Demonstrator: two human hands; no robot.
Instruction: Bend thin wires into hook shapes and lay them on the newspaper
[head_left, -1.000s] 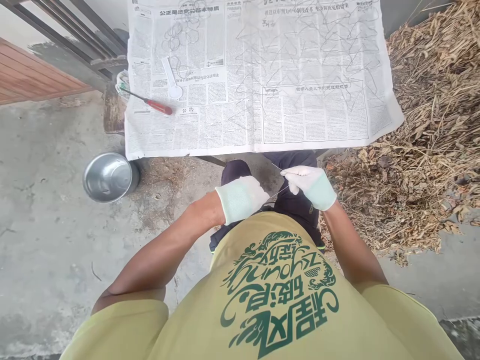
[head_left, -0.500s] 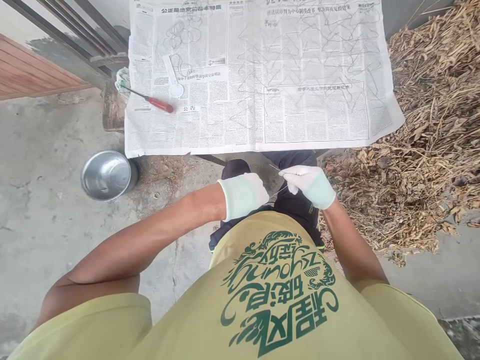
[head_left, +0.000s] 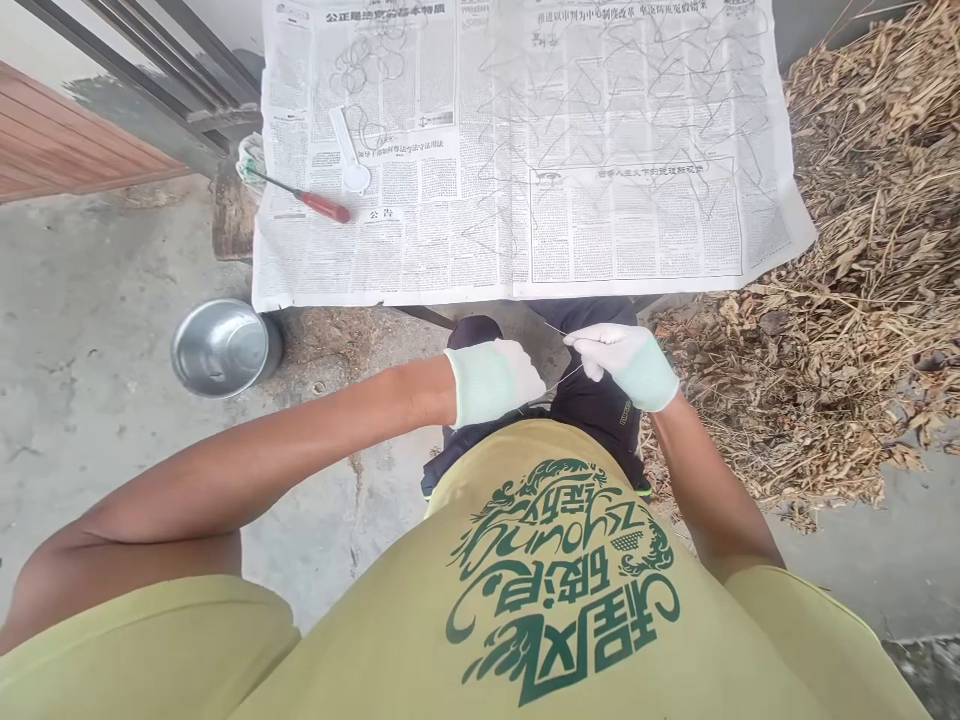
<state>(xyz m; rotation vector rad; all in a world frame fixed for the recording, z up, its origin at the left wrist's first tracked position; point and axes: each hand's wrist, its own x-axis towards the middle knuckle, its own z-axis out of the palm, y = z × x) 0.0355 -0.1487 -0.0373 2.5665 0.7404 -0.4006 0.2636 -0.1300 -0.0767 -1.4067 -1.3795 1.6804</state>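
Note:
A thin metal wire (head_left: 564,379) runs between my two hands above my lap. My left hand (head_left: 501,382), in a white glove with a pale green cuff, is closed around its lower end. My right hand (head_left: 611,355), gloved the same way, pinches the wire between thumb and fingers, and a short end sticks out past the fingertips to the upper left. On the newspaper (head_left: 390,265) in front of me lie several bent zigzag wires (head_left: 600,90) at the right and several looped wires (head_left: 367,65) at the left.
A red-handled screwdriver (head_left: 324,206) and a white flat tool with a round end (head_left: 355,178) lie on the newspaper's left side. On the concrete floor stands a metal pot (head_left: 225,350). Dry plant stalks (head_left: 862,250) are heaped at the right.
Both hands shift slightly to the right in the view, along with the surroundings. My left elbow has swung outward to the left. Both hands keep their hold on the wire.

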